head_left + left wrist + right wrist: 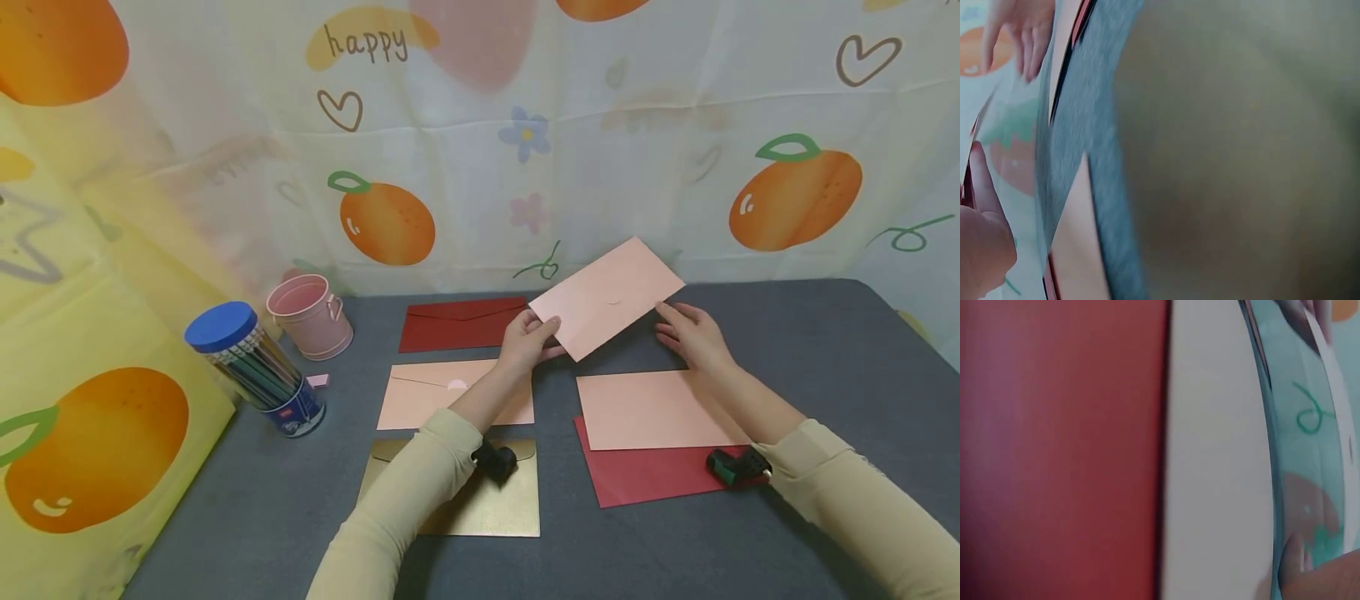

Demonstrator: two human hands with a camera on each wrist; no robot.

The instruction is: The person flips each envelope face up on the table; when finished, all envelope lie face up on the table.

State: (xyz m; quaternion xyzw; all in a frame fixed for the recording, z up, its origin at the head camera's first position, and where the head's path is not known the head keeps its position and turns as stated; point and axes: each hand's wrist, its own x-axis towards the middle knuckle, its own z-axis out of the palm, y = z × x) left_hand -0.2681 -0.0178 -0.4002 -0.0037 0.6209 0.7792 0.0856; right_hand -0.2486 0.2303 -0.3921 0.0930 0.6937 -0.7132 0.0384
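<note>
Orange-print cloth [637, 192] behind a grey tabletop [862, 358] of envelopes

We see the cloth rising beyond the tabletop's far edge. Nearest us, left of the tabletop's middle, lies a gold envelope [495, 504], partly covered by a sleeve. To its right we find a red paper rectangle [645, 479], overlapped by a plain pink paper rectangle [645, 412]. The raised pink envelope [607, 300] is tilted above the far part of the tabletop. Near the left edge stands a blue-lidded pencil tub [258, 371]. Beyond the gold piece lies a sealed pink envelope [420, 398], then a dark red envelope [457, 325] close to the far edge. The left hand [525, 343] pinches the raised one's near-left corner. The right hand [693, 333] has relaxed fingers just beside its right edge; whether they touch, we cannot tell. Near the far-left corner sit a pink bucket [311, 321] and a small pink block [318, 381].
</note>
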